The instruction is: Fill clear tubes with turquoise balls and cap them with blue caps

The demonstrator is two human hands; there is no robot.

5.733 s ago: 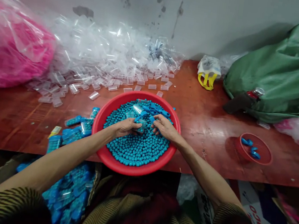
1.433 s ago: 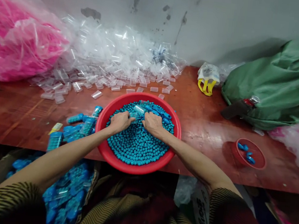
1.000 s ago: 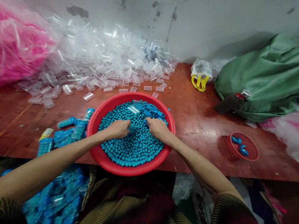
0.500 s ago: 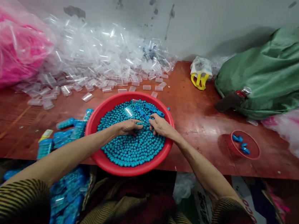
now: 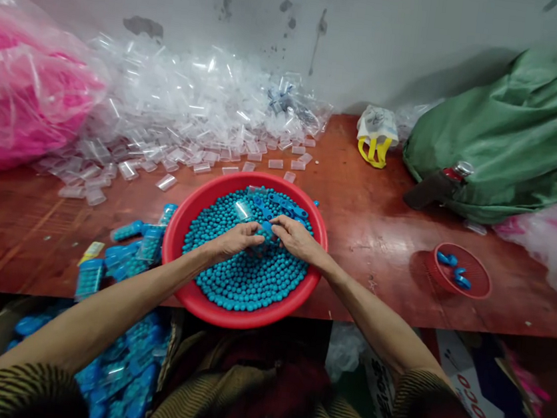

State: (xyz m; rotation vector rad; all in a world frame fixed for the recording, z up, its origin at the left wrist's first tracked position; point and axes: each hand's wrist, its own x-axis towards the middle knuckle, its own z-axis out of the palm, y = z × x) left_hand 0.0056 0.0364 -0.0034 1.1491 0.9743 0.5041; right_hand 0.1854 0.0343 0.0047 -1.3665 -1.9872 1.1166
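Note:
A red basin full of round blue beads stands at the table's front edge. Over the beads, my left hand grips a small clear container with beads inside, partly hidden by the fingers. My right hand has its fingers closed on a blue cap at the container's top. Just beyond the hands, several blue plastic caps and an empty clear tube lie on the beads.
Clear tubes are heaped along the wall. Filled blue containers lie left of the basin, with more in a box below. At right are a small red basket, a dark bottle and a green bag.
My right hand has brought a blue cap from the far side of the basin to the container in my left hand. The hands are now closer together, and the view has shifted slightly.

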